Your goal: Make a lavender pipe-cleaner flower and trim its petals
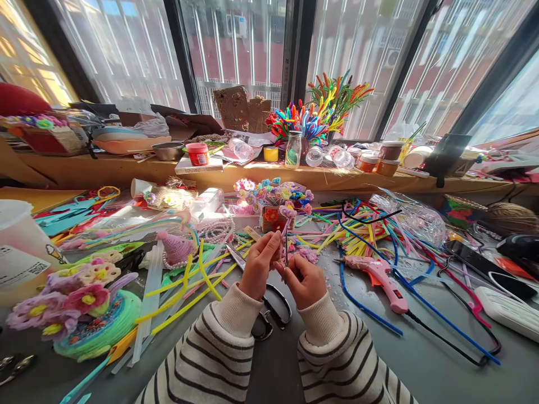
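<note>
My left hand (261,262) is closed, its thumb and fingertips pinching a thin flower stem (287,244), pale purple and dark. Lower on the same stem, my right hand (306,279) is closed around its end. A small purple fuzzy flower (288,210) appears at the top of the stem; whether it joins the stem or belongs to the pot behind, I cannot tell. Black-handled scissors (278,307) lie on the table beneath my hands, partly hidden, blade pointing up left. Just behind is a woven pot of fuzzy flowers (272,217).
A pink glue gun (381,275) lies right, its cord trailing. Yellow pipe cleaners (185,286) and clear glue sticks (147,306) lie left, beside a flower-topped green coiled piece (101,325). Many pipe cleaners (362,230) are heaped behind right. A drink cup (25,252) stands far left.
</note>
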Demonstrator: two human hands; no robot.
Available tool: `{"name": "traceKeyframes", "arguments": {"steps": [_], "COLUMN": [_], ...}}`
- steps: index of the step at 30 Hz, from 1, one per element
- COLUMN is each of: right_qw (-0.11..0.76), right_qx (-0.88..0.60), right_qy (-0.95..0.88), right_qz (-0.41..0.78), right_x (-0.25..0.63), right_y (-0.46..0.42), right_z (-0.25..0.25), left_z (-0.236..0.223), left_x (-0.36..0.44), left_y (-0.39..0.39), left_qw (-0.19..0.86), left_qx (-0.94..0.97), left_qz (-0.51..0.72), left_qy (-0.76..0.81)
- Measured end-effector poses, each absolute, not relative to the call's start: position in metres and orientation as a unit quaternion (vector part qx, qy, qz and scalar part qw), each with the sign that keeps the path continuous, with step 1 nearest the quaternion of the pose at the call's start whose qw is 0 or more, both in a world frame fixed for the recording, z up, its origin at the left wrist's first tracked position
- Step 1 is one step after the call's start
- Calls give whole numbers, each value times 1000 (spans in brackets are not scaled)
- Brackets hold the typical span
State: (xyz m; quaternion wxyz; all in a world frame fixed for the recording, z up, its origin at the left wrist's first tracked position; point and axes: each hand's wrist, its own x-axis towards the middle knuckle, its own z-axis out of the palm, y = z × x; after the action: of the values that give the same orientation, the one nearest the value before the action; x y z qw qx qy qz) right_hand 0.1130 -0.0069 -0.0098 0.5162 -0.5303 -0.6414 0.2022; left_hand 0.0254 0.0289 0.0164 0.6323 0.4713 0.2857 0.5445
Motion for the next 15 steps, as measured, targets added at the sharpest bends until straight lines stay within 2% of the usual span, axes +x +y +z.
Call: {"name": "traceKeyframes", "arguments": {"steps": [4,15], "right_qw": [531,516], "right_qx": [-526,-539], "right_qy": [-618,-628], "right_qz": [243,222], "right_x": [111,113], "right_y": [-10,-7], "right_z": [-6,-6], "left_z": [18,18], "left_x": [25,26], "left_y": [27,26], "left_qw": [635,623], "left_qx": [475,497], "left_qz": [536,519], "left_qy": [292,310]}}
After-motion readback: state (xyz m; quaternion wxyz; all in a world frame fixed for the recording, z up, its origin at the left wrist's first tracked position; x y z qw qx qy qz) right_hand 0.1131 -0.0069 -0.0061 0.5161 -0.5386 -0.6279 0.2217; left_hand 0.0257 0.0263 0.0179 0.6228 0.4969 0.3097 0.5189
